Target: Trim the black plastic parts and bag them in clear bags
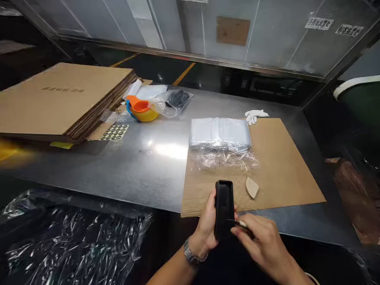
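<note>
My left hand (208, 221), with a metal watch on its wrist, grips a long black box-like part (224, 202) with a hollow inside. Just beyond the table's front edge, the part is held with its opening facing me. In the fingers of my right hand (261, 237) is a small knife-like tool (244, 227), its thin tip at the part's lower right side. Whether the tip touches the part I cannot tell. On the cardboard sheet (282, 166) beyond my hands lies a small beige pad (252, 187). A stack of clear plastic bags (219, 132) rests behind it.
A tall stack of flat cardboard (59, 99) stands at the left of the metal table (142, 166). Beside it are orange and yellow scoops (144, 111), a bag with black pieces (178, 99) and a sticker sheet (114, 132). A white glove (255, 115) lies behind the cardboard sheet.
</note>
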Tool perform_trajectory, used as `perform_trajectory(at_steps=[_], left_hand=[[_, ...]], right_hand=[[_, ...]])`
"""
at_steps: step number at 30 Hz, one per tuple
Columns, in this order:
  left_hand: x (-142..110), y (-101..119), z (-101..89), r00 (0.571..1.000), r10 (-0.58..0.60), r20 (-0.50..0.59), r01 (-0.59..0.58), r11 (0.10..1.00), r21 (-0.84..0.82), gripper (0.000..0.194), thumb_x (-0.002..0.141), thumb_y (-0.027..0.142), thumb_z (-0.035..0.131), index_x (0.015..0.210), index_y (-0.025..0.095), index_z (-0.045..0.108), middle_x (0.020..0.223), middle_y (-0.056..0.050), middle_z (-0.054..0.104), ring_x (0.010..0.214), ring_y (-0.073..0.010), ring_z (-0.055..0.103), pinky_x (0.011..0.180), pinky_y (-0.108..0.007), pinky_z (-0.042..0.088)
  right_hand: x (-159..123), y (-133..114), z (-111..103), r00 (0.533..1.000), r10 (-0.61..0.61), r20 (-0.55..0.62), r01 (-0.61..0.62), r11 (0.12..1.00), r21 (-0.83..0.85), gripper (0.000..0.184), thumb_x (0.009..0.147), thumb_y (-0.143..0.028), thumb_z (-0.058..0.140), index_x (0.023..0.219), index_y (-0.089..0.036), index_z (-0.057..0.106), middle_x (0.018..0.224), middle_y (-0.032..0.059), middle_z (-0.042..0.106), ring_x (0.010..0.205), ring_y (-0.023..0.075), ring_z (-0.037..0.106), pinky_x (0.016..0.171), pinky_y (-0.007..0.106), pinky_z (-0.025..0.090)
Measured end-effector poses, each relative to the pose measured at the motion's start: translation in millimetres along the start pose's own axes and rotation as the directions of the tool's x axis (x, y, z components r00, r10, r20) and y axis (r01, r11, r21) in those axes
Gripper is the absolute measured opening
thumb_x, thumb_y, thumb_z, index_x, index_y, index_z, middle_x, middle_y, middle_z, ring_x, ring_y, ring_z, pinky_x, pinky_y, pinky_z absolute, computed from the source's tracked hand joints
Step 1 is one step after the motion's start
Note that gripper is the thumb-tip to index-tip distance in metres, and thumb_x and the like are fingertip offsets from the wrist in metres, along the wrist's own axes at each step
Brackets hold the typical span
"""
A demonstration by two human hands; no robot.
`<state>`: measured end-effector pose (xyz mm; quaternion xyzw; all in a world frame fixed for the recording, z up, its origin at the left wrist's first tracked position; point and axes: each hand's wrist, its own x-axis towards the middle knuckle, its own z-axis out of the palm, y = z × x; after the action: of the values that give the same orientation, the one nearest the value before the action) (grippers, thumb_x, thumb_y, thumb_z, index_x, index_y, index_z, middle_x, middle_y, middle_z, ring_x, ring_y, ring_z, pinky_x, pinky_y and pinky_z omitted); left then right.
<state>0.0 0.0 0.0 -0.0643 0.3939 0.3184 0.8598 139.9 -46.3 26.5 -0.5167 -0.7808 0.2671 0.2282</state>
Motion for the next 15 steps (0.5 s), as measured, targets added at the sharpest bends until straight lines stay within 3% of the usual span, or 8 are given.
perform_trajectory(at_steps=[8,12,15], left_hand=[[-1.3,-10.6,0.2,0.999,0.037,0.017,-0.038,0.997,0.071,0.058,0.086,0.056,0.036,0.066,0.008,0.062,0.06,-0.008,0.062,0.051,-0.0125,0.057,0.051,-0.021,0.045],[-2.1,-13.8,1.3,0.997,0.08,0.001,-0.08,0.996,0.048,0.049,0.087,0.05,0.04,0.068,0.01,0.061,0.056,-0.005,0.06,0.05,-0.0122,0.057,0.049,-0.02,0.044],[-2.6,-20.1,0.7,0.999,-0.022,-0.023,0.025,0.994,0.111,0.053,0.086,0.054,0.037,0.065,0.012,0.059,0.047,-0.004,0.056,0.04,-0.0129,0.053,0.042,-0.022,0.043]], right_hand=[[6.4,-4.6,6.7,0.995,0.005,0.1,0.016,0.978,-0.21,0.046,0.089,-0.058,0.032,0.066,-0.021,0.046,0.056,-0.0024,0.057,0.045,0.0129,0.051,0.046,0.026,0.02],[8.7,-3.5,5.9,0.998,0.007,0.064,0.01,0.968,-0.251,0.05,0.092,-0.056,0.025,0.064,-0.02,0.046,0.055,-0.0012,0.059,0.045,0.0128,0.053,0.046,0.026,0.02],[14.5,1.7,1.8,1.0,0.023,0.01,-0.02,0.958,-0.285,0.048,0.094,-0.051,0.025,0.063,-0.02,0.046,0.055,-0.0003,0.059,0.047,0.0134,0.055,0.047,0.026,0.022]])
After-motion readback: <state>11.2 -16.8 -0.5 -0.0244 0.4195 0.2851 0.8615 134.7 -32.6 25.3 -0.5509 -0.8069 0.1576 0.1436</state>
